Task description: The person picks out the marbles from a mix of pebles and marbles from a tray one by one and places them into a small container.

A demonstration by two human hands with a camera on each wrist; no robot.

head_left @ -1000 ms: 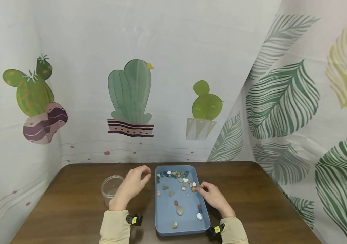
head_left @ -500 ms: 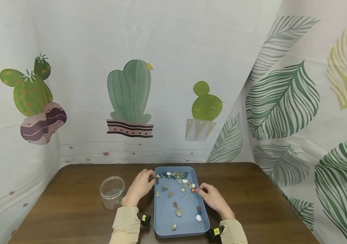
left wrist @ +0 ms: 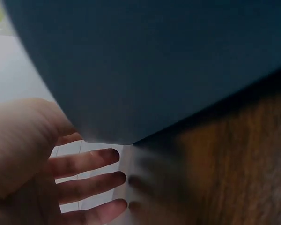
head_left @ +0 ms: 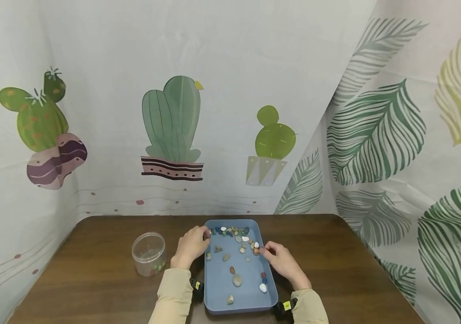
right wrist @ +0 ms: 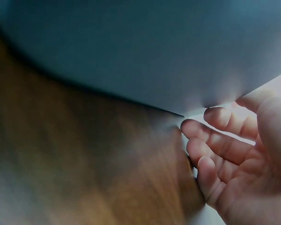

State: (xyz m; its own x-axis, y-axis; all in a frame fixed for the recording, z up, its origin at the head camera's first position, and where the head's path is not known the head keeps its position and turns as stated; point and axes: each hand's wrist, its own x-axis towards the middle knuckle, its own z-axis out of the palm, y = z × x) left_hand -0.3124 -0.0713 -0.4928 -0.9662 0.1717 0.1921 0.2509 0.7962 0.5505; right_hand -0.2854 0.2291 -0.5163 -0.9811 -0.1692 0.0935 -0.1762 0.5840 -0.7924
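Since the earlier frame, your left hand (head_left: 192, 246) is moving rightward to the blue tray (head_left: 219, 281), at its upper left, lower fingers spreading outside; your right hand (head_left: 285, 262) is curling loosely beside the orange-brown stones (head_left: 256, 251). Low centre, the tray is lying between both, its long axis running upward. Whether either is pinching, one cannot tell.

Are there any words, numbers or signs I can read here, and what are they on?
Nothing can be read.
Left wrist camera: yellow patch, too small to tell if it has writing.
Right wrist camera: another small yellow patch, same problem.
Blue tray and clear jar: no writing shows.
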